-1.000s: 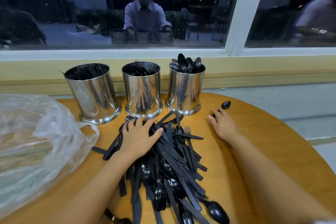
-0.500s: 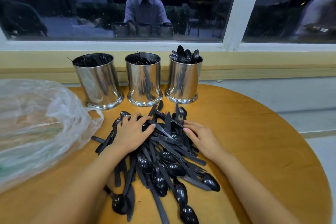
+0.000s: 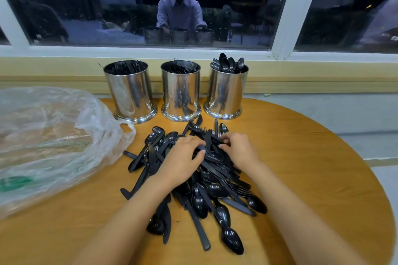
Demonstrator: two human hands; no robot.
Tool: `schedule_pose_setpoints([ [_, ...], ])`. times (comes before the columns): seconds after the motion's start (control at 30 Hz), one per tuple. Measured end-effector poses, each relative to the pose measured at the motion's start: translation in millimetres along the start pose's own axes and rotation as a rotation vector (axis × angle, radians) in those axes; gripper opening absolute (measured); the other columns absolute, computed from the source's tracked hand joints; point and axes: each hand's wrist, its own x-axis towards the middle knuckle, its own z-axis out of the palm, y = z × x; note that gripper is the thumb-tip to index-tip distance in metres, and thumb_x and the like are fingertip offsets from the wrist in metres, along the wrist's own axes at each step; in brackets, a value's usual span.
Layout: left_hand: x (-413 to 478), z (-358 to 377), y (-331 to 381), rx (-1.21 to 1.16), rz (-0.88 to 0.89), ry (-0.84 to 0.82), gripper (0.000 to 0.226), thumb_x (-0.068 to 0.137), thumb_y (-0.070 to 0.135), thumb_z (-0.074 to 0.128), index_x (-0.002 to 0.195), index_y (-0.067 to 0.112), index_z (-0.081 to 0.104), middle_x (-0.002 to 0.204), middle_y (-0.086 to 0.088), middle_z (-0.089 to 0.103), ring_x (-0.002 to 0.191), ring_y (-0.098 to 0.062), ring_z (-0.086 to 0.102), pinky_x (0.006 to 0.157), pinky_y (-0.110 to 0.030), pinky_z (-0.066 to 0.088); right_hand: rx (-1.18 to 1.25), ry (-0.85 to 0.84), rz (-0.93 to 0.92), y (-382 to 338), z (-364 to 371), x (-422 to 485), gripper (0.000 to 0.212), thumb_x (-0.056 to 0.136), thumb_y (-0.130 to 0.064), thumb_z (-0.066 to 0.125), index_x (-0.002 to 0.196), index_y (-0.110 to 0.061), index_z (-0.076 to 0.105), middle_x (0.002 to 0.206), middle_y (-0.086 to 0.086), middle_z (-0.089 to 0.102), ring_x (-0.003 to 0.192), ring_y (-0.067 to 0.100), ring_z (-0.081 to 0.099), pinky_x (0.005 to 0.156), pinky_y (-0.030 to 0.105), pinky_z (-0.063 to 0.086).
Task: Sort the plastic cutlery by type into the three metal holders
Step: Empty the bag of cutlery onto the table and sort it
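Both hands are on the cutlery pile (image 3: 206, 189) at mid-table (image 3: 312, 168).

Left hand (image 3: 183, 161): palm down, fingers bent with their tips among the pieces and the thumb against a black handle. Whether it grips anything cannot be told.

Right hand (image 3: 239, 150): fingers curled, thumb and forefinger drawn near together about a handle at the pile's far end. A firm pinch cannot be confirmed.

Three holders stand beyond the pile: left (image 3: 130, 94), middle (image 3: 181, 92), and right (image 3: 226, 92), which holds spoons (image 3: 229, 64).

A plastic bag (image 3: 53, 135) lies to the left.
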Motion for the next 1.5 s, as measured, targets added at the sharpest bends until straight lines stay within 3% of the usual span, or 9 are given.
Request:
schedule_pose_setpoints([
  [0.37,5,3,-7,-0.017,-0.028,0.029,0.027,0.101,0.027,0.050,0.125,0.022,0.062,0.123,0.008,0.061,0.120,-0.010,0.045,0.103,-0.030,0.039,-0.063,0.010,-0.027,1,4,12,0.023,0.094,-0.024,0.063,0.117,-0.021,0.068,0.106,-0.001,0.070,0.099,0.019,0.064,0.082,0.037,0.055],
  [0.63,14,1,-12,-0.111,-0.067,0.207,0.024,0.101,0.017,0.050,0.115,0.015,0.070,0.112,0.003,0.066,0.110,-0.013,0.055,0.097,-0.028,0.042,0.225,0.267,0.003,-8,-3,17,0.008,0.094,-0.021,0.062,0.099,-0.020,0.069,0.083,-0.010,0.064,0.074,0.003,0.059,0.060,0.014,0.042],
  [0.73,22,-4,-1,-0.281,-0.134,0.334,0.024,0.103,0.020,0.048,0.107,0.016,0.071,0.098,0.003,0.066,0.095,-0.011,0.058,0.088,-0.027,0.044,0.557,0.268,0.016,-27,-6,15,0.003,0.091,-0.019,0.066,0.089,-0.021,0.068,0.083,-0.010,0.066,0.074,-0.001,0.058,0.064,0.012,0.044],
  [0.83,30,-10,12,-0.769,-0.350,0.254,0.024,0.103,0.030,0.046,0.102,0.020,0.067,0.110,0.001,0.068,0.105,-0.014,0.062,0.096,-0.029,0.047,0.801,0.061,-0.070,-49,-3,2,0.007,0.088,-0.015,0.069,0.086,-0.021,0.070,0.085,-0.006,0.071,0.077,-0.001,0.062,0.074,0.015,0.051],
  [0.93,31,-18,17,-1.194,-0.460,0.291,0.028,0.104,0.024,0.044,0.100,0.007,0.066,0.110,-0.014,0.069,0.106,-0.025,0.067,0.098,-0.038,0.052,0.741,-0.001,-0.178,-49,3,-7,0.009,0.088,-0.018,0.070,0.088,-0.027,0.072,0.084,-0.008,0.072,0.078,0.000,0.063,0.075,0.016,0.051],
  [1.03,25,-29,9,-1.393,-0.528,0.356,0.033,0.106,0.026,0.038,0.099,0.004,0.062,0.095,-0.012,0.071,0.084,-0.023,0.071,0.074,-0.032,0.059,0.545,0.128,-0.033,-22,5,-5,0.005,0.089,-0.021,0.068,0.091,-0.025,0.070,0.085,-0.012,0.068,0.078,-0.001,0.060,0.076,0.019,0.052],
  [1.17,12,-31,-5,-1.423,-0.637,0.263,0.029,0.108,0.029,0.033,0.102,0.009,0.053,0.058,0.001,0.049,0.038,-0.006,0.033,0.033,-0.016,0.024,0.180,0.200,0.112,15,9,-7,0.021,0.091,-0.017,0.067,0.112,-0.016,0.067,0.107,-0.001,0.066,0.088,0.007,0.059,0.076,0.015,0.048],
  [1.3,4,-22,-5,-1.514,-0.621,0.243,0.021,0.108,0.018,0.031,0.092,0.012,0.043,0.058,-0.001,0.047,0.038,-0.007,0.030,0.032,-0.016,0.021,0.033,0.213,0.151,23,14,-8,0.034,0.088,-0.018,0.069,0.121,-0.020,0.063,0.112,0.000,0.066,0.088,0.017,0.065,0.071,0.036,0.059],
  [1.5,-8,-17,-5,-1.346,-0.486,0.273,0.025,0.106,0.016,0.040,0.108,0.008,0.064,0.071,0.000,0.057,0.056,-0.010,0.047,0.051,-0.022,0.038,0.041,0.229,0.224,31,14,-6,0.030,0.093,-0.009,0.062,0.123,-0.013,0.061,0.110,0.007,0.065,0.098,0.022,0.062,0.085,0.041,0.056],
])
